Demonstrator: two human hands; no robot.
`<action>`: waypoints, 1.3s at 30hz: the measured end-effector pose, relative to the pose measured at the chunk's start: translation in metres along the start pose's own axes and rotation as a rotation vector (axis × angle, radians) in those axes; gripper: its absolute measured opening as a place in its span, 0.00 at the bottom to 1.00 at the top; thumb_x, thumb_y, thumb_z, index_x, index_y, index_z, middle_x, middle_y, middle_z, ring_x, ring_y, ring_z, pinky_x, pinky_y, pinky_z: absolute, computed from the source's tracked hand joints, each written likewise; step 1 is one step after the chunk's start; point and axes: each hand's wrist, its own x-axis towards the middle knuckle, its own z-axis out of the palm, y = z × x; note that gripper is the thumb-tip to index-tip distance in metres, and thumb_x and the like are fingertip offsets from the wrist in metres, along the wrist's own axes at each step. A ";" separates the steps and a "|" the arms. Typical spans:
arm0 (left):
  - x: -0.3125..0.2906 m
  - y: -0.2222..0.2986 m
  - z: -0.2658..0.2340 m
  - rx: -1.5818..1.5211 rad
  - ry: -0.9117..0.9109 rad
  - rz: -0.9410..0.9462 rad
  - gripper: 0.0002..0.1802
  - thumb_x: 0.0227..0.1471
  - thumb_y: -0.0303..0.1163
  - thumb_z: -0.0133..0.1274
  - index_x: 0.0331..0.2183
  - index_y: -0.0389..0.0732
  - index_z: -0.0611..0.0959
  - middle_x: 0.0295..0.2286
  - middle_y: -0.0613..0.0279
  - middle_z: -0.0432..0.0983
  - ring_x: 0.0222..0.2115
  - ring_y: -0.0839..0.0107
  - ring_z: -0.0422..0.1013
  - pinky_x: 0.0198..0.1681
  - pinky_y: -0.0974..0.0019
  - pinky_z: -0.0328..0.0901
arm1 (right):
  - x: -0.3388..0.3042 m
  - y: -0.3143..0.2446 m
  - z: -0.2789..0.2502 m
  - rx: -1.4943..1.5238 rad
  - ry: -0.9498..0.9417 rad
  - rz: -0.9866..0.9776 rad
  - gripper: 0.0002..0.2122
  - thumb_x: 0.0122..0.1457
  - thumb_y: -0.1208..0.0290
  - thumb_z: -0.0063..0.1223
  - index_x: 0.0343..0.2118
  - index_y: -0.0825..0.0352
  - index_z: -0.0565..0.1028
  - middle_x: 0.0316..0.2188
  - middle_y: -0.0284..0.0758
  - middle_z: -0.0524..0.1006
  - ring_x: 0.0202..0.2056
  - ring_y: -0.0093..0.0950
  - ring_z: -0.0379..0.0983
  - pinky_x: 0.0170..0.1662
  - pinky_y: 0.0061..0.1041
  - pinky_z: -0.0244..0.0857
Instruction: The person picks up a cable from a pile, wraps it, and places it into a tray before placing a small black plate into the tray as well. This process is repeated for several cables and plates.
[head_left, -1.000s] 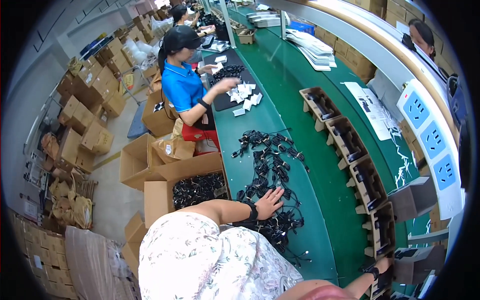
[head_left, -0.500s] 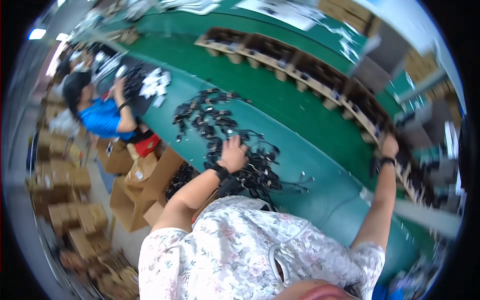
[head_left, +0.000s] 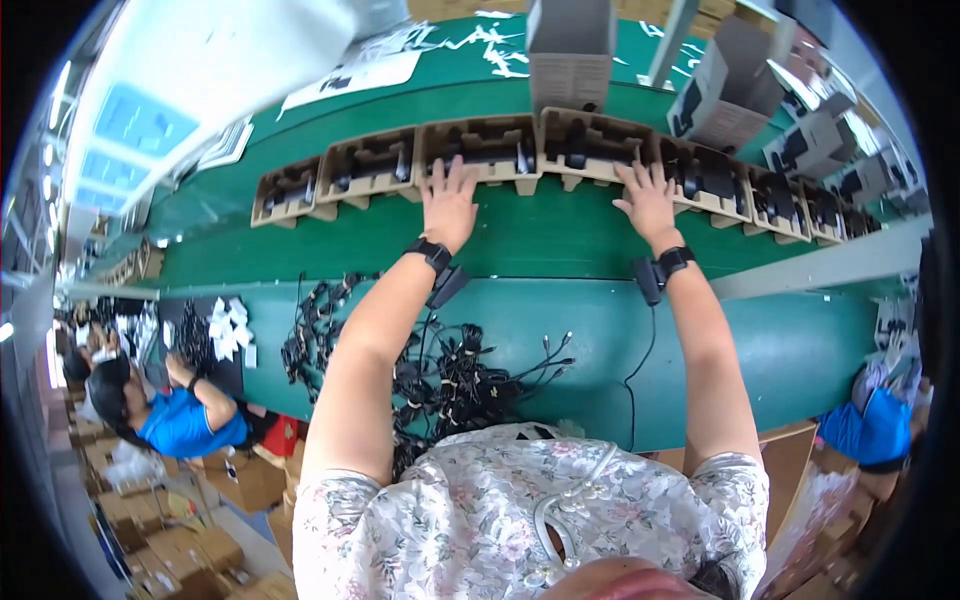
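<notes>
A row of brown moulded trays holding black parts stretches across the green far strip. My left hand [head_left: 450,208], fingers spread, rests its fingertips at the front rim of one middle tray [head_left: 512,172]. My right hand [head_left: 648,205], also spread, touches the front edge near where another tray [head_left: 585,168] meets its right neighbour. Neither hand grips anything. Black bands with small black devices circle both wrists, and a thin wire [head_left: 628,385] hangs from the right one. Bundled black cables [head_left: 465,375] lie on the near green table, partly hidden behind my left forearm.
Upright grey boxes [head_left: 570,65] stand behind the trays. A pale metal bar [head_left: 830,262] crosses at the right. To the left, a person in blue [head_left: 195,418] works beside white pieces [head_left: 230,325]. Another blue-clad person [head_left: 868,430] is at the right edge. Brown cartons [head_left: 195,550] fill the lower left.
My view has turned to the right. My left hand has left the cable pile and reached forward to the trays. My right hand is now at the middle of the row.
</notes>
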 end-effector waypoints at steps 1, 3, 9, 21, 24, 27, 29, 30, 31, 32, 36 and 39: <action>0.012 0.000 0.003 0.142 -0.030 -0.006 0.32 0.40 0.30 0.55 0.49 0.49 0.64 0.51 0.54 0.57 0.51 0.48 0.53 0.49 0.46 0.54 | -0.001 -0.001 0.007 -0.049 -0.007 0.016 0.22 0.49 0.72 0.47 0.49 0.47 0.65 0.47 0.34 0.65 0.53 0.39 0.55 0.53 0.53 0.48; 0.022 -0.008 0.019 0.111 -0.125 -0.072 0.28 0.42 0.30 0.50 0.49 0.51 0.65 0.50 0.53 0.59 0.52 0.45 0.51 0.49 0.42 0.52 | -0.002 0.002 0.017 -0.145 -0.024 0.048 0.23 0.49 0.73 0.47 0.50 0.46 0.64 0.49 0.35 0.63 0.54 0.40 0.53 0.54 0.54 0.45; 0.032 -0.027 0.026 0.166 -0.310 -0.010 0.24 0.47 0.28 0.41 0.49 0.54 0.65 0.42 0.54 0.66 0.46 0.47 0.60 0.46 0.40 0.54 | 0.007 -0.001 0.015 -0.095 -0.146 0.104 0.23 0.49 0.77 0.44 0.49 0.47 0.65 0.48 0.35 0.64 0.54 0.43 0.53 0.53 0.55 0.46; -0.051 -0.026 -0.007 0.015 -0.209 0.142 0.27 0.44 0.31 0.49 0.49 0.54 0.66 0.35 0.59 0.69 0.37 0.57 0.67 0.38 0.50 0.61 | -0.037 0.014 -0.009 0.030 -0.181 -0.159 0.21 0.45 0.79 0.43 0.45 0.55 0.69 0.43 0.36 0.67 0.50 0.42 0.57 0.55 0.44 0.48; -0.038 -0.021 -0.007 -0.160 -0.193 0.100 0.28 0.43 0.32 0.50 0.49 0.52 0.66 0.38 0.57 0.67 0.40 0.56 0.65 0.43 0.52 0.59 | -0.037 0.014 -0.017 -0.081 -0.185 -0.080 0.24 0.45 0.81 0.41 0.48 0.57 0.66 0.45 0.37 0.65 0.51 0.40 0.57 0.56 0.39 0.47; -0.018 -0.061 -0.011 -0.143 0.106 0.038 0.27 0.43 0.33 0.50 0.49 0.51 0.66 0.40 0.56 0.65 0.42 0.55 0.65 0.45 0.51 0.58 | -0.051 -0.020 -0.038 -0.068 0.041 -0.104 0.29 0.45 0.82 0.41 0.54 0.55 0.60 0.48 0.38 0.63 0.52 0.39 0.55 0.56 0.40 0.47; -0.014 -0.100 -0.005 -0.024 0.323 0.045 0.27 0.44 0.33 0.50 0.49 0.51 0.66 0.41 0.56 0.65 0.42 0.55 0.64 0.45 0.50 0.57 | -0.066 -0.048 -0.047 -0.016 0.012 -0.089 0.29 0.46 0.83 0.42 0.55 0.56 0.58 0.49 0.39 0.63 0.53 0.39 0.55 0.56 0.40 0.47; -0.023 -0.127 0.010 0.183 0.180 -0.071 0.25 0.46 0.32 0.45 0.49 0.52 0.66 0.44 0.54 0.63 0.44 0.54 0.63 0.46 0.47 0.55 | -0.074 -0.065 -0.049 0.095 0.041 -0.088 0.28 0.46 0.83 0.43 0.54 0.57 0.59 0.49 0.39 0.63 0.52 0.39 0.56 0.55 0.39 0.48; -0.026 -0.145 0.021 0.372 0.035 -0.173 0.23 0.48 0.30 0.41 0.49 0.52 0.67 0.46 0.52 0.61 0.46 0.53 0.61 0.46 0.43 0.54 | -0.081 -0.080 -0.049 0.194 0.066 -0.072 0.27 0.46 0.83 0.44 0.53 0.59 0.60 0.48 0.38 0.63 0.52 0.38 0.56 0.55 0.38 0.49; -0.023 -0.149 0.020 0.367 0.041 -0.165 0.23 0.48 0.30 0.41 0.49 0.52 0.67 0.46 0.52 0.61 0.46 0.53 0.61 0.46 0.43 0.54 | -0.088 -0.092 -0.051 0.187 0.070 -0.065 0.27 0.46 0.83 0.44 0.53 0.59 0.60 0.48 0.38 0.63 0.52 0.38 0.56 0.55 0.38 0.49; -0.016 -0.160 0.019 0.178 -0.214 -0.267 0.21 0.48 0.30 0.41 0.47 0.52 0.69 0.44 0.56 0.64 0.42 0.55 0.64 0.44 0.41 0.54 | -0.110 -0.147 -0.060 0.456 -0.049 0.003 0.22 0.49 0.81 0.45 0.49 0.62 0.63 0.46 0.39 0.64 0.48 0.38 0.60 0.51 0.38 0.54; -0.020 -0.181 0.020 0.169 -0.205 -0.134 0.18 0.49 0.30 0.41 0.44 0.53 0.70 0.40 0.60 0.66 0.38 0.57 0.68 0.43 0.42 0.54 | -0.132 -0.170 -0.061 0.602 -0.116 0.047 0.19 0.49 0.81 0.45 0.46 0.63 0.65 0.44 0.40 0.65 0.46 0.40 0.62 0.49 0.35 0.56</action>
